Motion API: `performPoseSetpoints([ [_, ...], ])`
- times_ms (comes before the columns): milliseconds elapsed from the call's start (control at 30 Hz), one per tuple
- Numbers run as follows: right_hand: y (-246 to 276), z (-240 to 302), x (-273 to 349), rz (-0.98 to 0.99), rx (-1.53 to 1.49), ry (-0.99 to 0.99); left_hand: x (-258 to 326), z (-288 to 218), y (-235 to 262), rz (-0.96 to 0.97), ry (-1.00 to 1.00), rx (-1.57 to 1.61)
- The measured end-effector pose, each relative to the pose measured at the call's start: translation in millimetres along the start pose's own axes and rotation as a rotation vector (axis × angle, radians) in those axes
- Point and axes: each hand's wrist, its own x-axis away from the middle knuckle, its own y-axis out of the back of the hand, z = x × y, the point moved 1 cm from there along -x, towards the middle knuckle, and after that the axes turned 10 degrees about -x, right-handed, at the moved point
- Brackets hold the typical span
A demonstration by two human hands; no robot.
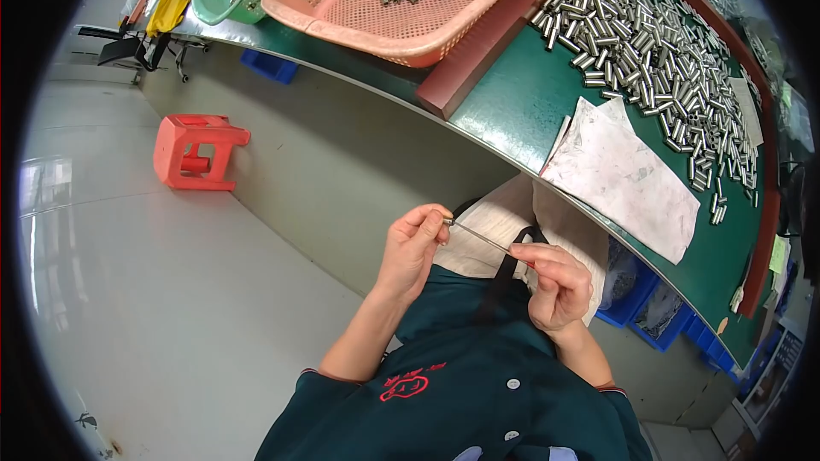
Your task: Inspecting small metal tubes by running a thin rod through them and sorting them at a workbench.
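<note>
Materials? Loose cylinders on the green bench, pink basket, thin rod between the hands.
Loose cylinders: metal, likely steel, smooth and shiny; bright highlights.
Pink basket: likely moulded plastic, dull; perforated floor.
Thin rod: probably metal, smooth-looking; greyish glint, too fine to be sure.

The person wears a dark green short-sleeved shirt (465, 350), its sleeve cuffs (322, 376) edged in thin pale and red trim. A red outlined emblem (404, 388) with small red characters marks the left chest; round white buttons (512, 384) run down the front. Below are cream trousers (474, 243) and a black strap (502, 282). Forearms (366, 341) are bare.
</note>
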Motion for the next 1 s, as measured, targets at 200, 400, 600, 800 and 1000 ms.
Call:
performPoseSetpoints([
  [200,3.9,5.0,0.5,-0.002,0.116,0.250,-1.6,2.2,10.3,0.047,0.121,0.247],
  [400,2.3,4.8,7.8,-0.065,0.003,0.120,-0.3,-14.1,1.4,-0.075,0.089,0.064],
  [600,11.6,19.5,2.2,-0.234,-0.039,0.111,-1.4,-13.7,2.8,-0.071,-0.206,-0.259],
  [800,33.3,31.7,-3.0,-0.364,-0.016,0.157,-0.5,-17.8,-7.4,-0.084,-0.245,-0.361],
  [1000,61.0,30.8,-3.5,-0.499,0.086,0.208,-1.3,-16.1,-11.2,-0.091,-0.262,-0.442],
])
